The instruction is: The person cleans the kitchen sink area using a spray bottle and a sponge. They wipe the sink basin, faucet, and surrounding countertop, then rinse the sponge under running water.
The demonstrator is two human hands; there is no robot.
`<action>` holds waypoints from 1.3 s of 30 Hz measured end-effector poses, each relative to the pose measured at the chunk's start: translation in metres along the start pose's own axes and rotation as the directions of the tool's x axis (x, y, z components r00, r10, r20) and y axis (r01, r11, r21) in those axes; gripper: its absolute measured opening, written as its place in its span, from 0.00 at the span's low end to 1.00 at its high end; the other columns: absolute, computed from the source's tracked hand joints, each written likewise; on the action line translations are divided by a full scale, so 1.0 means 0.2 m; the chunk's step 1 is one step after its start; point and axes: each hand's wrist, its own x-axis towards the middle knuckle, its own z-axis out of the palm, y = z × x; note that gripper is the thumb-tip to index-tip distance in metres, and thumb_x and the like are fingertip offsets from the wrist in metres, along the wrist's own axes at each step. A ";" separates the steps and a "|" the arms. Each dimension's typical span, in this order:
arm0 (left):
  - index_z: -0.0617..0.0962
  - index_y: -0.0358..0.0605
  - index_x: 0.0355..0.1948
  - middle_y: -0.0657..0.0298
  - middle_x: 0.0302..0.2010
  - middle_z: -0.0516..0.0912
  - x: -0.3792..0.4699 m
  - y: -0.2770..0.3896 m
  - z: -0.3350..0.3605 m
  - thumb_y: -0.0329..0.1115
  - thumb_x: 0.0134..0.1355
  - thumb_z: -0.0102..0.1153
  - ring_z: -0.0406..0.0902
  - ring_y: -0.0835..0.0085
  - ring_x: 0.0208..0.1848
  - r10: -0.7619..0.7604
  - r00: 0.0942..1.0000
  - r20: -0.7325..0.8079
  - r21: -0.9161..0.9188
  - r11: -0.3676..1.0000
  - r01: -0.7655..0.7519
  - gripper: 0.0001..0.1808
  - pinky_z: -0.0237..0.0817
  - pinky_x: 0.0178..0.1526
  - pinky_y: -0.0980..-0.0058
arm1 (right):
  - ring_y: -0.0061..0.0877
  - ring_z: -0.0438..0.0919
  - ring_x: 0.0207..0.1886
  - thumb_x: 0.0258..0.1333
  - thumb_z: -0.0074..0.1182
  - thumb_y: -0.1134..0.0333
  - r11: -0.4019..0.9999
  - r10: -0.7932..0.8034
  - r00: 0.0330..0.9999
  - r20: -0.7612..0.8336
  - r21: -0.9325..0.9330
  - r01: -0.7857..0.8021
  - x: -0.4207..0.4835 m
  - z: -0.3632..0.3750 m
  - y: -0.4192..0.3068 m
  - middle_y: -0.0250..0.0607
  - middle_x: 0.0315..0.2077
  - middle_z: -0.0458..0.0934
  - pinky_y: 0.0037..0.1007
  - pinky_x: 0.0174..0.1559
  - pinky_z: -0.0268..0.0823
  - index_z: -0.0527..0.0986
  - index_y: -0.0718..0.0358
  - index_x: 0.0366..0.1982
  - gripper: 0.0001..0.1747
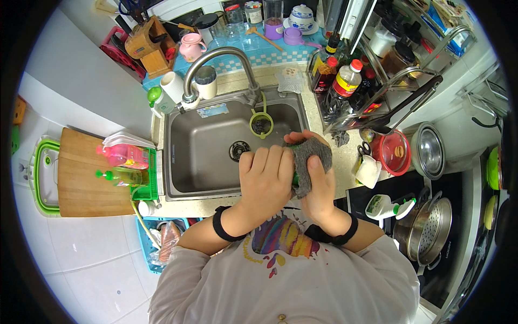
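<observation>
My left hand [267,174] is closed around a green object, of which only small parts show between my hands; what it is I cannot tell. A grey cloth [312,158] is wrapped about its right end, and my right hand [321,178] grips that cloth, thumb on top. Both hands are over the right front part of the stainless steel sink [202,141]. Behind them in the basin, a green strainer [262,124] with dark bits in it hangs below the curved faucet [220,50].
Sauce bottles [344,87] and a wire rack stand right of the sink. Scissors [364,150], a red bowl [391,152] and a spray bottle [380,207] are nearer. To the left are a wooden cutting board [87,174] and soap bottles in a green basket [151,194].
</observation>
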 end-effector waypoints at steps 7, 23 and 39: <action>0.74 0.40 0.39 0.57 0.32 0.76 0.02 -0.05 -0.02 0.32 0.33 0.68 0.73 0.57 0.36 -0.158 0.971 0.179 -0.429 0.876 0.221 0.27 0.60 0.40 0.64 | 0.30 0.73 0.56 0.63 0.52 0.49 0.980 -0.092 0.942 0.321 -0.136 0.142 0.08 -0.13 -0.03 0.50 0.52 0.74 0.32 0.58 0.64 0.66 0.71 0.55 0.33; 0.71 0.37 0.50 0.58 0.41 0.76 0.02 -0.15 0.05 0.54 0.70 0.44 0.73 0.70 0.41 -0.447 0.828 0.337 -0.873 0.181 0.453 0.26 0.65 0.46 0.73 | 0.30 0.65 0.64 0.69 0.36 0.45 0.707 0.467 0.797 0.383 0.380 -0.597 0.00 0.00 0.02 0.42 0.63 0.64 0.33 0.66 0.56 0.55 0.62 0.68 0.36; 0.45 0.40 0.71 0.43 0.70 0.56 -0.02 -0.07 0.13 0.62 0.58 0.58 0.56 0.58 0.71 -0.116 0.978 0.175 -0.985 -0.017 0.175 0.55 0.41 0.70 0.62 | 0.24 0.77 0.48 0.70 0.41 0.59 0.938 0.345 0.935 0.081 -0.003 -0.346 0.11 -0.15 0.08 0.39 0.47 0.76 0.28 0.51 0.71 0.66 0.66 0.58 0.23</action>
